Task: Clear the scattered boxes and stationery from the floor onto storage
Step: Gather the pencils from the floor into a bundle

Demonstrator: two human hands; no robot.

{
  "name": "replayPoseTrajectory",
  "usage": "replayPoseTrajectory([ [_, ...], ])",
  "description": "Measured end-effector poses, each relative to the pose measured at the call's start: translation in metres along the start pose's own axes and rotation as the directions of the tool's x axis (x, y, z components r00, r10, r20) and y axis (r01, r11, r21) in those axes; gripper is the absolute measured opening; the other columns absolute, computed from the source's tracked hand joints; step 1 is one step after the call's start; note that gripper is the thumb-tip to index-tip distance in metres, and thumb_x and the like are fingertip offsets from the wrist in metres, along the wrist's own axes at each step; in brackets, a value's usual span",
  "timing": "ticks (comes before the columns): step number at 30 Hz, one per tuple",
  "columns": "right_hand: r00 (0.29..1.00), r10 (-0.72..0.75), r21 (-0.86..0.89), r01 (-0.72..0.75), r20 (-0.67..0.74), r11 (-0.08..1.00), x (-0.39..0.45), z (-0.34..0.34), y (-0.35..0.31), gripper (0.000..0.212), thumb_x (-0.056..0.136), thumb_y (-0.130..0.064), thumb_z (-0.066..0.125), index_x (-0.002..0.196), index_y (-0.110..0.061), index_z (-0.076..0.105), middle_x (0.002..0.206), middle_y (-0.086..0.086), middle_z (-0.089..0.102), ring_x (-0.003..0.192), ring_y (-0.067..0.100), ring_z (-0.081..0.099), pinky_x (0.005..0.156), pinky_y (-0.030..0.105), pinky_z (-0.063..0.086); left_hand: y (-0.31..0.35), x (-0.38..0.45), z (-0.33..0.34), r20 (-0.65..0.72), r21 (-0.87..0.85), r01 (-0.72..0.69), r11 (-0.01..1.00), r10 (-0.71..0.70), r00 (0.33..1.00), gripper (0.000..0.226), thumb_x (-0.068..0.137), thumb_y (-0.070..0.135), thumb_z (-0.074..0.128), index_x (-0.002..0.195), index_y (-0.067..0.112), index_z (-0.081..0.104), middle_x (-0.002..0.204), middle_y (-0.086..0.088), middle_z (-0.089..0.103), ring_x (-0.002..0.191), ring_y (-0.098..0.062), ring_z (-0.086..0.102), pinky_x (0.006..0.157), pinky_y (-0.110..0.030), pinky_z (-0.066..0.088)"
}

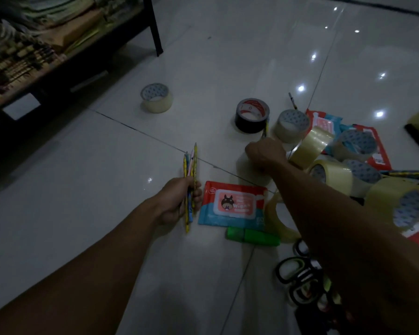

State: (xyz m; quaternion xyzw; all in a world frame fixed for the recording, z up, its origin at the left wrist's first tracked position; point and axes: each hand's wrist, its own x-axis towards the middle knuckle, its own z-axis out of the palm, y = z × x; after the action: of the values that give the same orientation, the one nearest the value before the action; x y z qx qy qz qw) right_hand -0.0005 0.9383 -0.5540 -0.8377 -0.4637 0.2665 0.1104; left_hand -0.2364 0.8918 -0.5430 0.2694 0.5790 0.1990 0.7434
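My left hand (179, 201) grips a bundle of several pencils (190, 170), their tips pointing away from me. My right hand (264, 153) reaches over the floor and pinches the end of a yellow pencil (266, 128) lying between a black tape roll (252, 116) and a clear tape roll (292, 125). A red and blue wipes pack (232, 204) lies on the tiles between my hands. A green highlighter (252, 236) lies just below it. More clear tape rolls (334, 175) are heaped at the right.
A lone clear tape roll (156, 97) stands farther out on the white tiles. A low dark shelf (58, 44) stacked with paper goods runs along the upper left. Scissors (298, 279) lie under my right forearm. More wipes packs (324, 122) lie behind the tape heap.
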Motion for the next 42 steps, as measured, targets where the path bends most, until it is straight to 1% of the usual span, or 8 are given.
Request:
replayPoseTrajectory([
  [5,0.991,-0.136,-0.161,0.134,-0.003,0.978,-0.038,-0.019,0.002,0.018,0.096,-0.004,0.048,0.104,0.005,0.061,0.113,0.024,0.065,0.094,0.038,0.064,0.066,0.037,0.046,0.0,-0.016,0.016,0.034,-0.019,0.017,1.0,-0.017,0.999,0.03,0.093,0.015,0.039,0.065,0.022,0.031,0.044,0.008,0.023,0.032,-0.006,0.017,0.031,-0.013,0.014],
  [10,0.999,0.027,0.335,-0.012,-0.042,0.942,-0.082,-0.006,0.012,0.031,0.102,-0.011,0.043,0.122,0.004,0.061,0.105,0.022,0.066,0.094,0.04,0.065,0.075,0.043,0.055,0.001,-0.042,0.037,-0.061,0.233,-0.226,0.946,0.246,0.967,0.03,0.094,0.041,0.066,0.089,0.013,0.056,0.048,0.006,0.036,0.038,-0.009,0.03,0.037,-0.018,0.025],
  [16,0.967,-0.143,0.782,-0.078,0.21,0.618,-0.142,-0.009,-0.013,0.024,0.107,-0.015,0.036,0.107,-0.008,0.058,0.082,0.006,0.055,0.065,0.017,0.055,0.057,0.032,0.048,0.011,-0.07,0.051,-0.196,0.208,-0.355,0.911,0.394,0.898,0.042,0.085,0.051,0.074,0.097,0.012,0.064,0.057,0.005,0.042,0.042,-0.007,0.039,0.041,-0.019,0.034],
  [21,0.861,-0.412,0.759,0.047,0.299,0.649,-0.179,-0.017,-0.021,0.029,0.109,-0.023,0.038,0.102,-0.007,0.062,0.083,0.004,0.063,0.071,0.014,0.062,0.058,0.025,0.05,0.011,-0.09,0.051,-0.165,0.325,-0.457,0.828,0.526,0.834,0.027,0.082,0.048,0.078,0.087,0.022,0.071,0.063,0.006,0.062,0.059,-0.012,0.053,0.056,-0.026,0.04],
  [25,0.818,-0.46,0.716,0.087,0.345,0.692,-0.199,-0.029,-0.026,0.035,0.11,-0.029,0.034,0.097,-0.01,0.06,0.087,0.009,0.064,0.076,0.02,0.066,0.078,0.047,0.059,0.008,-0.102,0.06,-0.199,0.277,-0.487,0.828,0.545,0.814,0.022,0.09,0.04,0.071,0.086,0.018,0.069,0.066,-0.001,0.063,0.055,-0.015,0.057,0.05,-0.023,0.044],
  [31,0.816,-0.505,0.473,0.339,0.281,0.813,-0.207,-0.05,-0.023,0.028,0.107,-0.042,0.036,0.099,-0.019,0.052,0.094,0.017,0.065,0.073,0.024,0.068,0.065,0.05,0.063,0.01,-0.113,0.071,-0.243,0.205,-0.41,0.888,0.453,0.858,0.032,0.097,0.042,0.059,0.105,0.011,0.065,0.081,-0.001,0.062,0.067,-0.013,0.057,0.05,-0.022,0.039],
  [37,0.823,-0.451,0.586,0.186,0.346,0.789,-0.218,-0.055,-0.013,0.031,0.106,-0.036,0.045,0.104,-0.008,0.059,0.109,0.025,0.067,0.091,0.028,0.07,0.08,0.046,0.062,0.014,-0.116,0.08,-0.246,0.144,-0.419,0.896,0.443,0.862,0.034,0.103,0.04,0.05,0.084,0.012,0.058,0.077,-0.002,0.057,0.065,-0.016,0.052,0.055,-0.024,0.042],
  [42,0.81,-0.421,0.611,0.1,0.408,0.785,-0.221,-0.055,-0.002,0.03,0.102,-0.018,0.057,0.113,0.008,0.065,0.111,0.024,0.07,0.095,0.027,0.07,0.082,0.032,0.06,0.011,-0.119,0.095,-0.209,0.114,-0.448,0.887,0.462,0.862,0.027,0.104,0.037,0.051,0.103,0.011,0.058,0.078,0.0,0.056,0.068,-0.014,0.052,0.059,-0.028,0.044],
])
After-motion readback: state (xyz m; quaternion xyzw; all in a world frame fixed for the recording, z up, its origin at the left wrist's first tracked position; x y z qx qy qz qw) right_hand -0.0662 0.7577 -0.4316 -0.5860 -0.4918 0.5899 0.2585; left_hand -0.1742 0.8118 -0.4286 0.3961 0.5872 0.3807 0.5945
